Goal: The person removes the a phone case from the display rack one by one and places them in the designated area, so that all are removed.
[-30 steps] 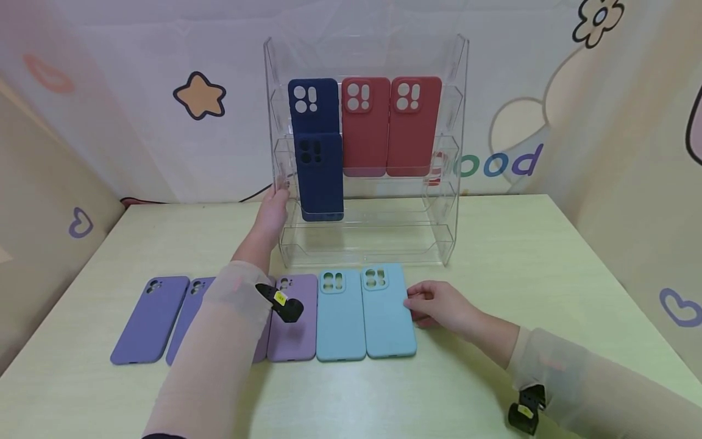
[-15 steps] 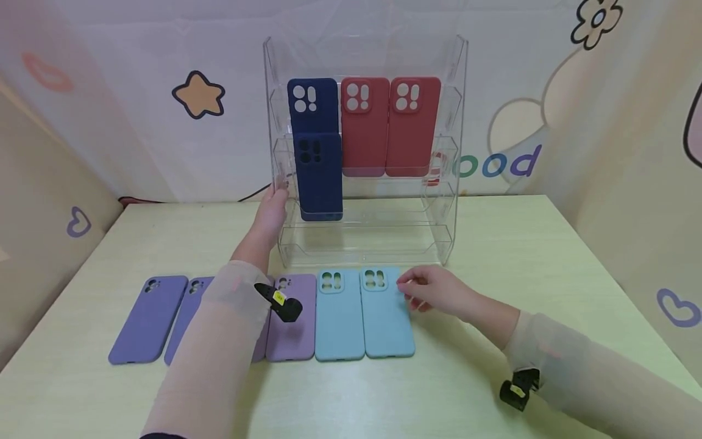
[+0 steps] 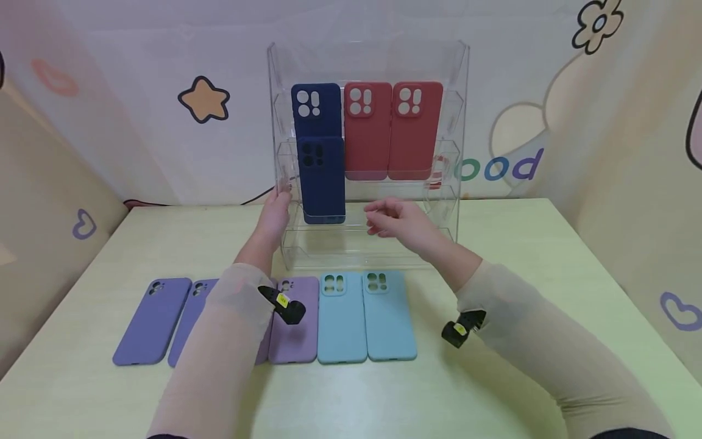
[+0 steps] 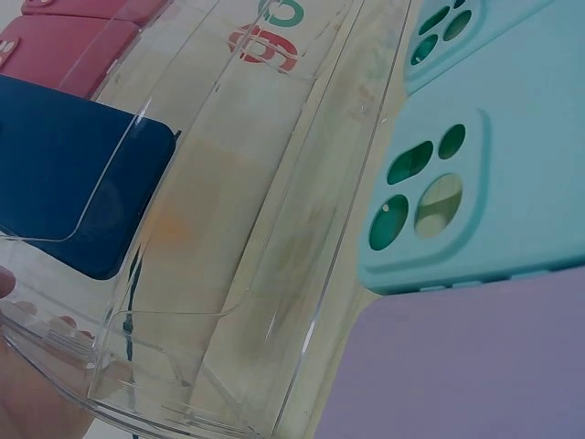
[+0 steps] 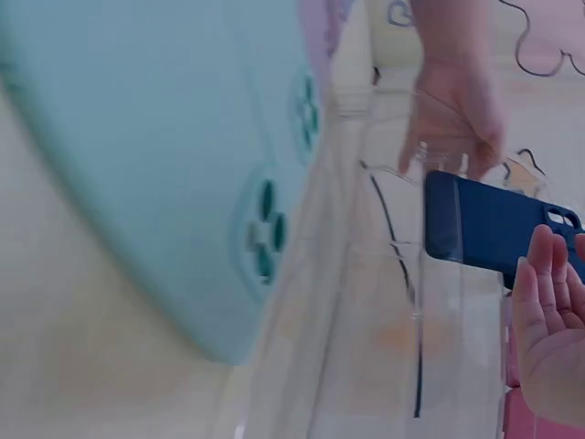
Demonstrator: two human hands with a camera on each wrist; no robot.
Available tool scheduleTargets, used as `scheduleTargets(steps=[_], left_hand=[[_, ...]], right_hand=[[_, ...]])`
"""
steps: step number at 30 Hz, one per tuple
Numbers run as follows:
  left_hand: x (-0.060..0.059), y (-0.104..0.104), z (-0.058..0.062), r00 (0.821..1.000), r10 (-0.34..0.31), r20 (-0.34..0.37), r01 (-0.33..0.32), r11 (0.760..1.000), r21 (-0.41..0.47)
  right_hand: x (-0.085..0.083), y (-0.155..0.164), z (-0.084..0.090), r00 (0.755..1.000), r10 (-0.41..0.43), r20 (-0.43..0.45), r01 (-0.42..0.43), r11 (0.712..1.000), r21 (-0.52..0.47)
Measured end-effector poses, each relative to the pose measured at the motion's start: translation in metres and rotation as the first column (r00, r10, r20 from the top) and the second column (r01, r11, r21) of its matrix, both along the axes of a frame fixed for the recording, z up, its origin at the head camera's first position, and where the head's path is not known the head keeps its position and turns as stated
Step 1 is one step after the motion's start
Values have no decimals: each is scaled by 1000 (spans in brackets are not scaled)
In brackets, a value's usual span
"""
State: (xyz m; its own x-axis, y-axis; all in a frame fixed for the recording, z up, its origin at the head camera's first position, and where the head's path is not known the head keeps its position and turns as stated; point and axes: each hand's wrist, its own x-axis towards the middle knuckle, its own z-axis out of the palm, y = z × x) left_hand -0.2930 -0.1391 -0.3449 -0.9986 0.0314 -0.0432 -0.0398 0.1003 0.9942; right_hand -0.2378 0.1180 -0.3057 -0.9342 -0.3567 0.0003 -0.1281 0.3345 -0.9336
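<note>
A clear tiered display rack (image 3: 364,261) stands at the back of the table. My left hand (image 3: 273,218) grips its left side wall, thumb and fingers on either side of the plastic in the left wrist view. Two navy phone cases (image 3: 323,189) sit in the rack's left part, one in front of and below the other. To their right, two red phone cases (image 3: 366,143) stand side by side on a higher tier. My right hand (image 3: 404,224), fingers loosely bent and holding nothing, hovers before the lower tiers, right of the lower navy case. The right wrist view shows its fingers (image 5: 548,270) overlapping that case.
A row of phone cases lies flat before the rack: blue-violet cases (image 3: 152,323) at left, lilac cases (image 3: 293,350) mid-row, and two light blue cases (image 3: 392,329) at right. My left sleeve (image 3: 208,347) partly covers the row. A patterned cloth backdrop (image 3: 126,140) stands behind the rack.
My right hand has left the right edge of the rightmost light blue case and moved up and left to the rack. That case now lies aligned with its neighbour. My left hand stays put.
</note>
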Motion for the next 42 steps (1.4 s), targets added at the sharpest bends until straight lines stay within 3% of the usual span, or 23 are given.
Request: scheduleTargets(steps=[8,16,21,28,35,42], left_hand=[[-1,2,-1,1000,3,8,-2,1000,-6],[-1,1,0,1000,-4,11,4,1000,15],[8,3,11,1000,-9,24,9,1000,29],[20,8,24,1000,-7,21,7,1000,12],[20,8,24,1000,-9,10,9,1000,26],[19,8,23,1000,-9,17,8,999,46]], right_hand=[[-34,-14,16,993,-112,-46,105,985,-138],[-55,-27,18,979,-180,-97,154,961,-229],[-61,-35,15,984,-151,-89,124,959,-255],[-62,-46,10,987,-111,-115,80,966,-245],[-62,-49,2,973,-175,-150,156,979,-131],[-60,-48,-6,968,-185,-167,171,981,-92]])
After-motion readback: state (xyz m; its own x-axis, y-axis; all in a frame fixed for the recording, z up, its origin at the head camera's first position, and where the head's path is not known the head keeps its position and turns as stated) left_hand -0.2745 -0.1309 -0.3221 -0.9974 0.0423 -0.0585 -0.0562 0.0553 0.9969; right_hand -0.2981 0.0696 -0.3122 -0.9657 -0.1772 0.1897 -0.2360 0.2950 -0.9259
